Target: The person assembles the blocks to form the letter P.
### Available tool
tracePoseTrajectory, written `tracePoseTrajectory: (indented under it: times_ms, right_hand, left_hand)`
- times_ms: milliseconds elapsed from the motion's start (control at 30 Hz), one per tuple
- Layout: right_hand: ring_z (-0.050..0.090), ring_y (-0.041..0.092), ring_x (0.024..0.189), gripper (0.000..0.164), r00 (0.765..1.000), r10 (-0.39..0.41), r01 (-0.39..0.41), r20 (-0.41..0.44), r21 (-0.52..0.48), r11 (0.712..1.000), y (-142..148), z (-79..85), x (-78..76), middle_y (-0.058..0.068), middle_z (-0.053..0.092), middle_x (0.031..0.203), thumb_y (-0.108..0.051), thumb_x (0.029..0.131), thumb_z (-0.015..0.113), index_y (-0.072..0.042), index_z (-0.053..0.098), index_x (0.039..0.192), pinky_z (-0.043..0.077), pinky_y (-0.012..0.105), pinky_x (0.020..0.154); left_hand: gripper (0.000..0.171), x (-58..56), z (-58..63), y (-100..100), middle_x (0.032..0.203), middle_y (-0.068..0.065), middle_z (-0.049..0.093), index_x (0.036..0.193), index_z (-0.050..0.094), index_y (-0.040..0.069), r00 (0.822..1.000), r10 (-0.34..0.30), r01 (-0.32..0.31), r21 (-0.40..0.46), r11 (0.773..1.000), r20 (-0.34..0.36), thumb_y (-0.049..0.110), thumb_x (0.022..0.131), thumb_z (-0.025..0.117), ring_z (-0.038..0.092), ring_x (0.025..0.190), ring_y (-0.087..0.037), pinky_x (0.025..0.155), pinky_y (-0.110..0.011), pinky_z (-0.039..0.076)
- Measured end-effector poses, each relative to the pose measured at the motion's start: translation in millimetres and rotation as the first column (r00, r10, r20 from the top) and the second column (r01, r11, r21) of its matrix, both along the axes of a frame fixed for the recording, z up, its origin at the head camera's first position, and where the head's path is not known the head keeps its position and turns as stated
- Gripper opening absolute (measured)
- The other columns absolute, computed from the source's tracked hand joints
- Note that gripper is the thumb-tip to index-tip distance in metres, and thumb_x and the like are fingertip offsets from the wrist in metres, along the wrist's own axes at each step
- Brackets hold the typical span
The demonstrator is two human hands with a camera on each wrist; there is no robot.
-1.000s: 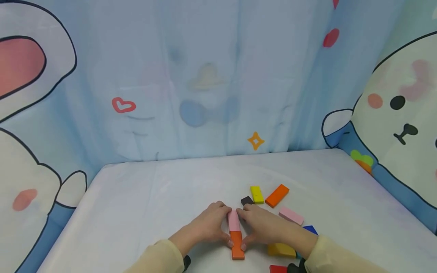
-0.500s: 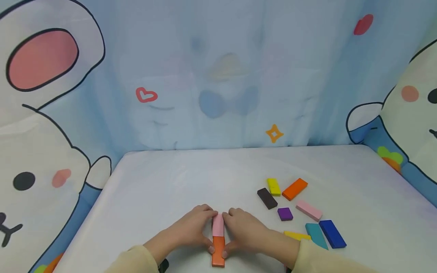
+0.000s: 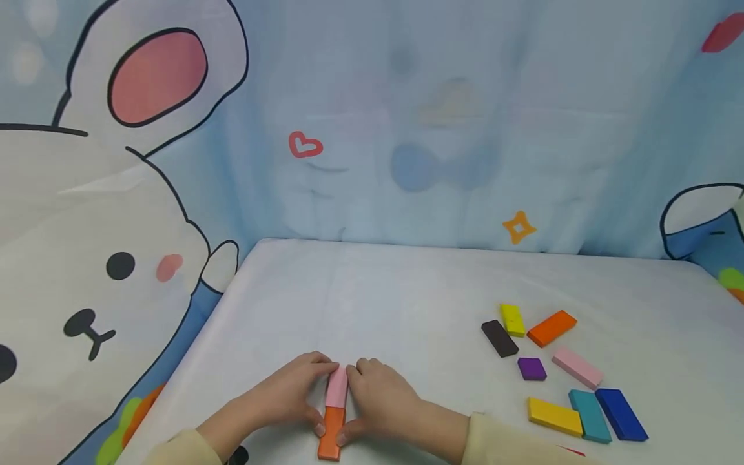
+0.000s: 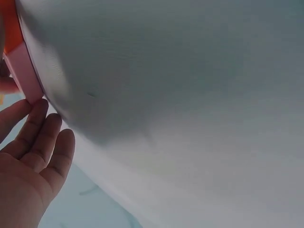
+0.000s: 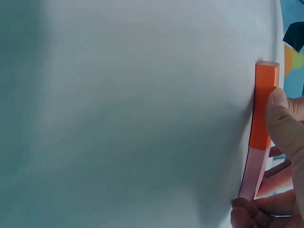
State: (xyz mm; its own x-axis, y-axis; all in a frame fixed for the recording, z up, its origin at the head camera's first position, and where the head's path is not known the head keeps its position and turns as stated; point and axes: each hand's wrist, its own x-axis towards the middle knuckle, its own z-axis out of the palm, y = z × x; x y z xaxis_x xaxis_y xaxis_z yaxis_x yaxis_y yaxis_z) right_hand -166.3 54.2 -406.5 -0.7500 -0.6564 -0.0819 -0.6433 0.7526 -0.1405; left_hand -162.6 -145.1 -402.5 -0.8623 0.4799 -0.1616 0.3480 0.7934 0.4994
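Lower centre, left hand (image 3: 286, 395) and right hand (image 3: 385, 400), half-curled, hold two blocks (image 3: 335, 403); eight more blocks (image 3: 531, 369) show fully, lower right.

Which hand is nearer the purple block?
Right. The right hand lies left of the purple block, not touching it; the left hand is farther left, across the pink block between the hands.

No legible text, labels, brands, numbers or signs.
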Motion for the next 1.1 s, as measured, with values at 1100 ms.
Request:
tracePoseTrajectory:
  times_ms: [1100]
  right_hand:
    - [0.053, 0.012, 0.083, 0.100, 0.995, 0.062, -0.061, -0.081, 0.005, 0.998, -28.6, -8.0, 10.2, 0.001, 0.062, 0.097, -0.079, 0.065, 0.077, -0.003, 0.064, 0.129, 0.055, 0.024, 0.080]
  left_hand:
    - [0.104, -7.9, -62.9, -56.1, 0.143, 0.003, 0.055, 0.151, 0.053, 0.020, 1.000, 0.005, -0.005, -0.018, 1.000, -0.005, 0.057, 0.062, 0.092, 0.054, 0.129, -0.017, 0.112, -0.047, 0.049]
